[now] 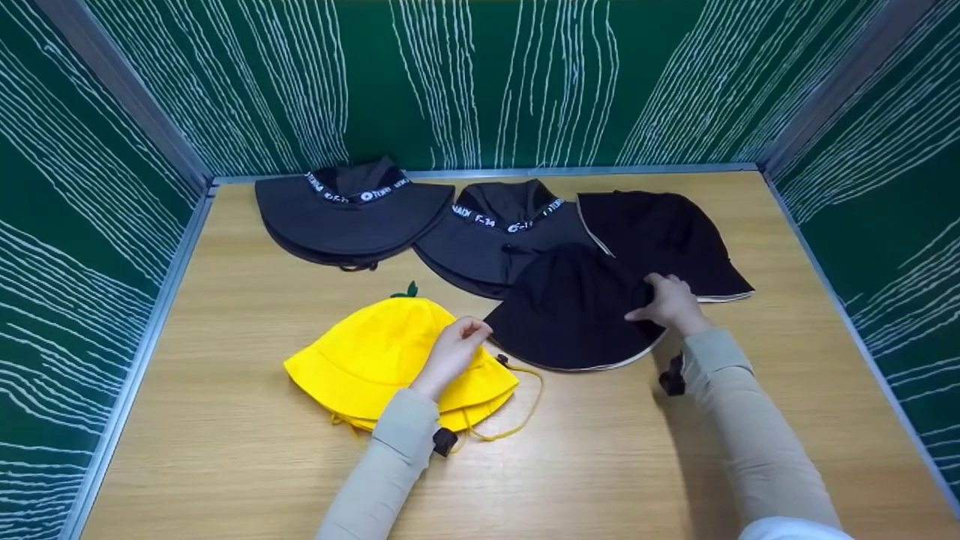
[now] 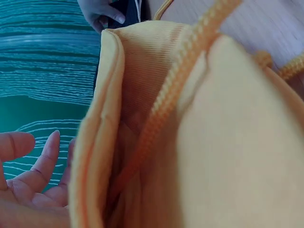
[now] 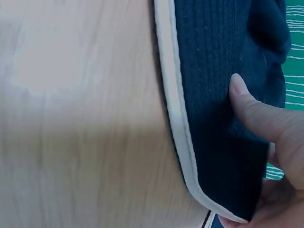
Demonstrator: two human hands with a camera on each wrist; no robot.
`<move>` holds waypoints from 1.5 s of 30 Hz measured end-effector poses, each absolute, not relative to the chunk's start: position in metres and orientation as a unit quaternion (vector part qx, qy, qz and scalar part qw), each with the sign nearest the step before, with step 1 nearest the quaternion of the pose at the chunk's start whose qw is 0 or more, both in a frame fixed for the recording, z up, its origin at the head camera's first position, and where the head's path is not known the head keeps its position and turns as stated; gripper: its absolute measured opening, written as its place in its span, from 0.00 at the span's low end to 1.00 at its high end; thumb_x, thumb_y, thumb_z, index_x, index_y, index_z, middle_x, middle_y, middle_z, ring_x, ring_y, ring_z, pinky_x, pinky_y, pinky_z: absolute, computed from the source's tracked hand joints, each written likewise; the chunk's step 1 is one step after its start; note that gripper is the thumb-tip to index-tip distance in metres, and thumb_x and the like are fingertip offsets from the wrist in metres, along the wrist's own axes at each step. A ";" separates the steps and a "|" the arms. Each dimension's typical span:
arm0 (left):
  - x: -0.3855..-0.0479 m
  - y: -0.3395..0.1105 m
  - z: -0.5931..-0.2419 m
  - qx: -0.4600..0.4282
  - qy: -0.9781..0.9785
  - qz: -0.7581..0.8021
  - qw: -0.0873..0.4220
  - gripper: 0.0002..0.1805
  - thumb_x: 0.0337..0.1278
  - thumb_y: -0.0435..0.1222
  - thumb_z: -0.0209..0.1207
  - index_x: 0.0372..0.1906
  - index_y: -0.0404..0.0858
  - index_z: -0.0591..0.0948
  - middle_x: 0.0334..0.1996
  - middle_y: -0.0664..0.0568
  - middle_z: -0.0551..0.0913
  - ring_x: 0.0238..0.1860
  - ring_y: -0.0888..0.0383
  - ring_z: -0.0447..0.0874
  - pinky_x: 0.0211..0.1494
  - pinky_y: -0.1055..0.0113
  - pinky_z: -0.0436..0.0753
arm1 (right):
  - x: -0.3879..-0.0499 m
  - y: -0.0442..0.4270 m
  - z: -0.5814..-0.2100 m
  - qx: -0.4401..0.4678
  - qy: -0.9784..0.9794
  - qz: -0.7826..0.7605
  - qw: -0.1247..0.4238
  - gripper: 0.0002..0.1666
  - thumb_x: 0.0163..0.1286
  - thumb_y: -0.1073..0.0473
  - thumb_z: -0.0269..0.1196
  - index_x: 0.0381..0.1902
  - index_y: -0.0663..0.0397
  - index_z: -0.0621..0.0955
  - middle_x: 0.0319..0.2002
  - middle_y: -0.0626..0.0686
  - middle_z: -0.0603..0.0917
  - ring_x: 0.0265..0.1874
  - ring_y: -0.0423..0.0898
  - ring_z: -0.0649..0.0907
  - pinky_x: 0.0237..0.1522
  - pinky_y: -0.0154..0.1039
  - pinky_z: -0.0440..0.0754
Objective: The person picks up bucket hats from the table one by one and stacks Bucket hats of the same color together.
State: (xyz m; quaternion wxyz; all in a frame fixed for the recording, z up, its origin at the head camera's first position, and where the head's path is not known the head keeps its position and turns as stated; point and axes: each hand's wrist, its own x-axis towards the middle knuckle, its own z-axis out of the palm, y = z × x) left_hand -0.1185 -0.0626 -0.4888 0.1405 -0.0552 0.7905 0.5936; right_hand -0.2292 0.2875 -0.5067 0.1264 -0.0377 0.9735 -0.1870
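Observation:
The right hand (image 1: 673, 306) pinches the right side of the front black hat (image 1: 574, 311). In the right wrist view that hand (image 3: 280, 152) has its thumb on the dark fabric (image 3: 213, 95) and its fingers at the brim's corner, beside the pale edging. Above the right part of a yellow hat (image 1: 367, 349) is the left hand (image 1: 452, 354), near the black hat's left corner. The left wrist view shows this hand (image 2: 38, 175) with fingers apart and nothing seen between them, partly hidden by the yellow brim (image 2: 99, 123). A yellow cord (image 2: 166, 95) crosses that view.
Behind lie a dark grey hat (image 1: 345, 221) at the left, another grey hat (image 1: 480, 255) partly under the front black one, and a second black hat (image 1: 660, 232) at the right. Green panels with white lines (image 1: 525, 82) surround the wooden table (image 1: 585, 465) at the back and sides.

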 end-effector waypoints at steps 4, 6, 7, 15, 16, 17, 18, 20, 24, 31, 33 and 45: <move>-0.119 -0.061 -0.488 -0.050 0.788 0.600 0.133 0.13 0.68 0.40 0.51 0.45 0.36 0.79 0.46 0.42 0.80 0.44 0.55 0.74 0.55 0.62 0.73 | -0.225 0.291 -0.509 -0.038 0.969 -0.220 0.106 0.38 0.56 0.55 0.69 0.57 0.74 0.68 0.55 0.77 0.72 0.54 0.73 0.71 0.57 0.63 0.68; -0.119 -0.061 -0.488 -0.052 0.785 0.603 0.133 0.12 0.68 0.40 0.51 0.45 0.36 0.79 0.47 0.41 0.80 0.43 0.54 0.73 0.55 0.62 0.73 | -0.222 0.294 -0.510 -0.040 0.964 -0.246 0.091 0.32 0.60 0.58 0.66 0.55 0.75 0.70 0.53 0.76 0.73 0.53 0.71 0.73 0.56 0.61 0.69; -0.118 -0.061 -0.487 -0.052 0.785 0.603 0.131 0.12 0.68 0.40 0.51 0.45 0.36 0.79 0.47 0.41 0.80 0.43 0.55 0.73 0.54 0.62 0.73 | -0.221 0.294 -0.509 -0.040 0.961 -0.261 0.086 0.29 0.62 0.59 0.64 0.54 0.75 0.70 0.53 0.76 0.74 0.53 0.70 0.74 0.56 0.60 0.69; -0.118 -0.064 -0.485 -0.042 0.780 0.615 0.109 0.13 0.69 0.38 0.50 0.46 0.33 0.78 0.46 0.40 0.80 0.44 0.54 0.74 0.56 0.62 0.73 | -0.212 0.296 -0.491 -0.054 0.947 -0.315 0.041 0.20 0.64 0.62 0.64 0.48 0.71 0.76 0.48 0.70 0.79 0.46 0.62 0.77 0.50 0.53 0.73; -0.118 -0.064 -0.485 -0.042 0.779 0.616 0.107 0.13 0.69 0.38 0.50 0.46 0.33 0.78 0.46 0.41 0.80 0.45 0.54 0.74 0.56 0.62 0.73 | -0.211 0.296 -0.487 -0.059 0.946 -0.316 0.034 0.18 0.63 0.62 0.64 0.47 0.70 0.76 0.47 0.69 0.80 0.44 0.60 0.78 0.48 0.52 0.73; -0.118 -0.064 -0.484 -0.041 0.779 0.617 0.105 0.13 0.69 0.38 0.50 0.46 0.33 0.78 0.46 0.42 0.80 0.45 0.54 0.74 0.56 0.62 0.73 | -0.209 0.295 -0.483 -0.065 0.946 -0.318 0.025 0.17 0.63 0.62 0.64 0.46 0.69 0.77 0.46 0.68 0.81 0.42 0.58 0.78 0.47 0.50 0.73; -0.119 -0.064 -0.484 -0.039 0.779 0.618 0.102 0.13 0.69 0.38 0.50 0.46 0.33 0.78 0.45 0.42 0.80 0.45 0.54 0.74 0.56 0.62 0.73 | -0.208 0.294 -0.479 -0.072 0.945 -0.318 0.015 0.17 0.63 0.62 0.65 0.45 0.69 0.78 0.45 0.68 0.81 0.40 0.57 0.78 0.46 0.47 0.73; -0.120 -0.064 -0.484 -0.033 0.778 0.620 0.093 0.12 0.69 0.37 0.50 0.46 0.32 0.78 0.45 0.43 0.80 0.46 0.53 0.74 0.56 0.62 0.73 | -0.204 0.291 -0.471 -0.085 0.944 -0.319 -0.008 0.16 0.61 0.63 0.66 0.44 0.68 0.79 0.44 0.67 0.82 0.38 0.53 0.78 0.44 0.41 0.73; -0.123 -0.064 -0.483 -0.025 0.783 0.616 0.086 0.12 0.67 0.34 0.51 0.49 0.30 0.77 0.46 0.43 0.79 0.50 0.50 0.75 0.59 0.59 0.73 | -0.196 0.285 -0.454 -0.111 0.937 -0.328 -0.046 0.15 0.59 0.64 0.67 0.42 0.67 0.80 0.42 0.65 0.84 0.27 0.39 0.75 0.36 0.25 0.69; -0.136 -0.066 -0.481 -0.032 0.786 0.609 0.099 0.26 0.66 0.33 0.52 0.66 0.31 0.62 0.64 0.38 0.66 0.66 0.45 0.63 0.70 0.55 0.62 | -0.178 0.270 -0.422 -0.169 0.918 -0.344 -0.101 0.12 0.56 0.68 0.69 0.38 0.65 0.82 0.37 0.61 0.85 0.26 0.30 0.70 0.34 0.19 0.65; -0.140 -0.065 -0.478 -0.036 0.786 0.608 0.105 0.31 0.65 0.34 0.54 0.69 0.33 0.59 0.68 0.39 0.61 0.70 0.45 0.57 0.72 0.55 0.59 | -0.173 0.266 -0.413 -0.187 0.911 -0.349 -0.116 0.11 0.54 0.71 0.69 0.37 0.65 0.82 0.37 0.61 0.85 0.28 0.29 0.71 0.35 0.18 0.66; -0.152 -0.057 -0.476 0.019 0.802 0.574 0.168 0.37 0.60 0.40 0.60 0.70 0.36 0.58 0.66 0.40 0.67 0.68 0.45 0.63 0.70 0.56 0.64 | -0.150 0.254 -0.384 -0.300 0.857 -0.372 -0.193 0.14 0.44 0.78 0.71 0.30 0.64 0.82 0.28 0.55 0.83 0.34 0.28 0.76 0.39 0.19 0.71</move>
